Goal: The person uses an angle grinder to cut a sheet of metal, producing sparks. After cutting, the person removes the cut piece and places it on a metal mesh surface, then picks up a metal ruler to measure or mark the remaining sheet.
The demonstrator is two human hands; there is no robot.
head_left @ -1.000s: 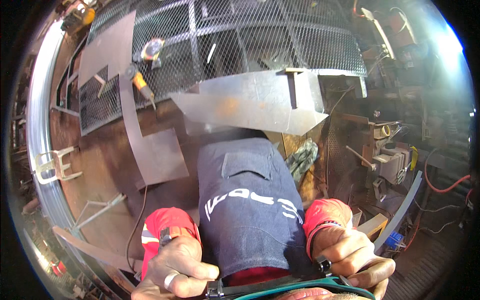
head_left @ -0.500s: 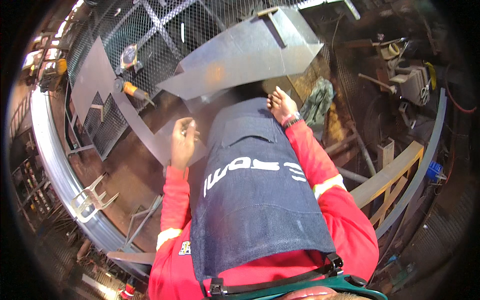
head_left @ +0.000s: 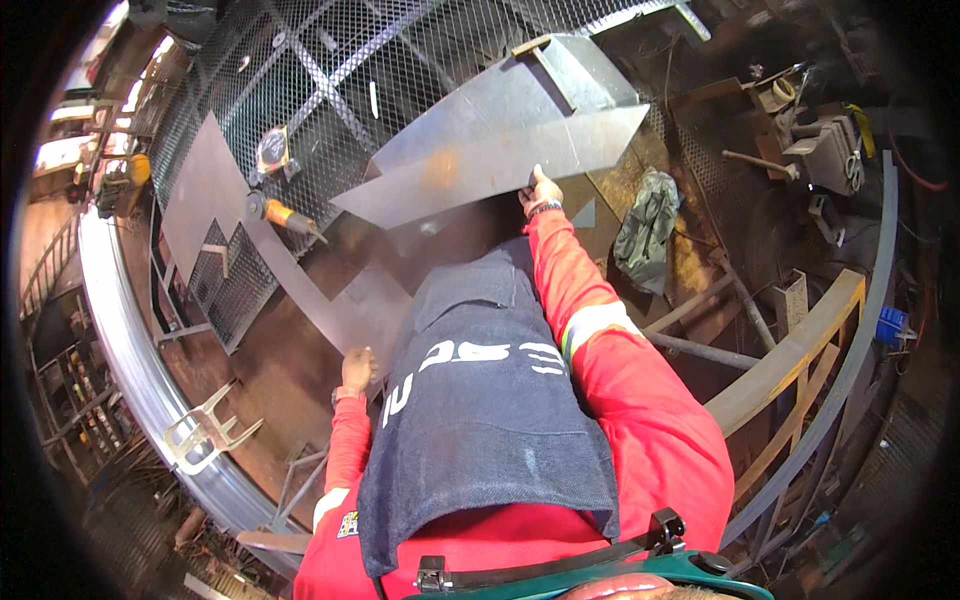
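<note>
A large folded sheet-metal piece, grey with a rusty patch, lies across the far side of the work area. My right hand grips its near edge, thumb on top and the other fingers partly hidden. Low beside my dark apron is my left hand, small and foreshortened, its fingers not clear enough to read. It is closest to a flat, notched metal sheet. On that sheet's far part rests an orange angle grinder.
A T-shaped metal bar lies on the folded piece. Expanded mesh stretches behind. To the right are a crumpled green cloth, a hammer and steel beams. A C-clamp-like metal frame sits at left by shiny tubing.
My right hand has reached forward and taken hold of the folded sheet's near edge. My left hand has dropped back toward my body. The view has shifted slightly.
</note>
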